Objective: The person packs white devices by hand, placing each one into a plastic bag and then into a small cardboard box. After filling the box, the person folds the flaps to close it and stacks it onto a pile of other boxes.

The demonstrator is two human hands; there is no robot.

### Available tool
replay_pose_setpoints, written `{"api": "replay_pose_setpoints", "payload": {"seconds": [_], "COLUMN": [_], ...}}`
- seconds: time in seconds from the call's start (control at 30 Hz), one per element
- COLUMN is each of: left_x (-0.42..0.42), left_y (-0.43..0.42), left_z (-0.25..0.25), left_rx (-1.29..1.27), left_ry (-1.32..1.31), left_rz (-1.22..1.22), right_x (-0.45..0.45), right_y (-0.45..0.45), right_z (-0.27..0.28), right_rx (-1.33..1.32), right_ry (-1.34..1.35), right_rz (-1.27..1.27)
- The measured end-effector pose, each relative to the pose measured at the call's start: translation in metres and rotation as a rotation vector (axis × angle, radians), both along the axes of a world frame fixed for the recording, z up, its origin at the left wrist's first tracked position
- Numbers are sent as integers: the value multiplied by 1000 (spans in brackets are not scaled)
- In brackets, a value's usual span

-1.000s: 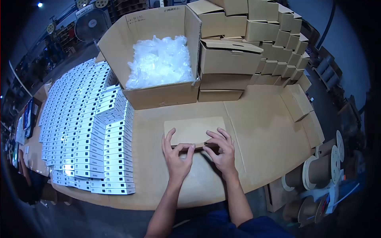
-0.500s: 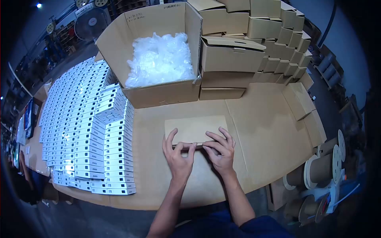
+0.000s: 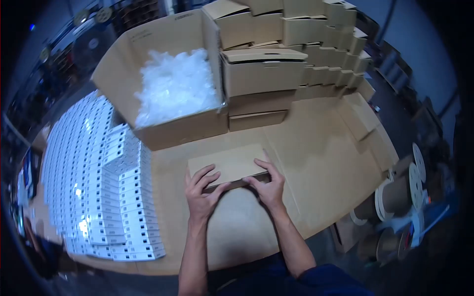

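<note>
A small flat cardboard box [image 3: 229,160] lies on the table in front of me, its lid down and its front side towards me. My left hand [image 3: 202,190] grips its left front corner, the fingers on the top and left side and the thumb against the front. At the right front corner, my right hand [image 3: 269,185] holds it the same way, with the thumb on the front edge. What is inside the box is hidden.
White boxlike units with black square openings [image 3: 84,172] stand in stacked rows on the left. Behind is a big open carton [image 3: 180,135] filled with clear plastic bags [image 3: 177,86]. Cardboard boxes [image 3: 266,76] are piled at the back right. Cable spools [image 3: 400,197] stand beyond the right edge.
My hands have spread apart from the middle of the front edge to the box's corners. The front flap edge is down now. The view has tilted and shifted.
</note>
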State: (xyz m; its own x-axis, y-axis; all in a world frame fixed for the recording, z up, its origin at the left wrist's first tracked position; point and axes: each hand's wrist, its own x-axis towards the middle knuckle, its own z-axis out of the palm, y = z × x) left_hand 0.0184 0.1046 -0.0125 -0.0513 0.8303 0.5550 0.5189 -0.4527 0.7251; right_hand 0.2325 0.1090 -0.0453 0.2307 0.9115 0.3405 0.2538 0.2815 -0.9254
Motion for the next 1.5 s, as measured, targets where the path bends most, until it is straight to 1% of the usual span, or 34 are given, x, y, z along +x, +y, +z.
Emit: {"api": "replay_pose_setpoints", "payload": {"seconds": [0.03,0.07,0.13,0.17,0.27,0.37,0.47,0.53,0.57,0.6,0.63,0.67,0.73,0.77,0.8,0.87,0.9,1.0,1.03,1.07,1.13,1.17,1.27,1.3,1.5], "left_x": [-5,-4,0,-1,1,37,110,183,217,254,291,322,387,417,443,486,504,543,560,568,578,581,588,588,591], "left_y": [0,1,8,4,1,15,32,52,52,52,51,50,54,59,63,78,88,110,123,134,146,151,160,159,159], "left_z": [-10,-20,-27,-28,-36,-24,-44,-54,-52,-41,-38,-33,-33,-31,-31,-31,-30,11,10,6,13,12,0,-1,-7], "left_rx": [-28,-22,-17,-155,-328,-513,-515,-485,-477,-318,-265,-230,-165,-116,-72,48,111,429,484,499,528,494,410,405,414], "left_ry": [40,-144,-509,-664,-572,-488,-391,-330,-301,-200,-172,-129,-131,-149,-165,-4,79,415,417,453,525,500,429,421,416], "left_rz": [-67,-88,-121,-261,-447,-590,-731,-823,-861,-868,-889,-910,-956,-1009,-1057,-1073,-1074,-932,-946,-937,-926,-984,-1048,-1052,-1036], "right_x": [4,7,6,17,32,68,119,165,187,210,239,262,311,318,334,364,375,398,411,420,423,423,442,446,456], "right_y": [1,-5,-8,-7,-23,-52,-91,-111,-123,-133,-140,-153,-165,-170,-174,-173,-169,-149,-137,-134,-124,-122,-118,-116,-115], "right_z": [-8,-17,-11,-22,-12,-15,-25,-25,-19,-13,-17,-21,-31,-12,-11,-13,-11,-9,-21,-33,-27,-20,-35,-36,-42], "right_rx": [-52,-45,-7,-4,-65,-19,9,41,56,75,82,13,85,-51,-78,-118,-110,-77,39,29,8,-24,41,90,73], "right_ry": [-56,53,271,-2,124,142,146,128,188,250,93,36,-52,-110,-129,-157,-220,-221,-242,-233,-214,-195,-180,-148,-120], "right_rz": [17,13,15,2,49,-116,-335,-494,-543,-591,-679,-764,-821,-945,-993,-1077,-1123,-1200,-1213,-1220,-1237,-1256,-1239,-1222,-1248]}}
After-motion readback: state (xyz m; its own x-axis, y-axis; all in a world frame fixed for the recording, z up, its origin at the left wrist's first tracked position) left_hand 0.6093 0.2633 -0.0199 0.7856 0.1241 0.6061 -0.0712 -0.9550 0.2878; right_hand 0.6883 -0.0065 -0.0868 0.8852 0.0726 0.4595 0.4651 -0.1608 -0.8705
